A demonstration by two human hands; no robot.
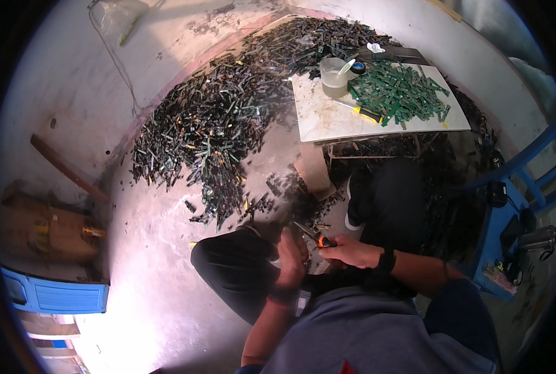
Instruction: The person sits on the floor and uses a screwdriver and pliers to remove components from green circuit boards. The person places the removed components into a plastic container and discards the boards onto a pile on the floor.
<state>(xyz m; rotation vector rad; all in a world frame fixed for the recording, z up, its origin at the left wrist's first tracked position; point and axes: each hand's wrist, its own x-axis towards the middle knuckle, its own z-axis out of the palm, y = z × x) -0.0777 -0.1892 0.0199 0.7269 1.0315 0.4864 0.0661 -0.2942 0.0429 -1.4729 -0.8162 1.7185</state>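
My right hand (354, 253) is closed round the orange and black handle of a screwdriver (323, 240). The tool's thin metal shaft points up and left, past the fingertips of my left hand (291, 257). That left hand is seen edge-on, its fingers curled toward the right hand. What lies in them is hidden. Both hands are close together between my knees, low over the floor. Small dark scraps (284, 187) lie on the floor just beyond them, beside a piece of brown cardboard (314, 172).
A large heap of dark strips (209, 124) spreads along the wall. On a low white table (318, 128) are green circuit-board strips (396, 92), a cup of cloudy liquid (333, 80) and a yellow-black tool (366, 115). A blue chair (496, 230) stands at right, a cardboard box (47, 227) at left.
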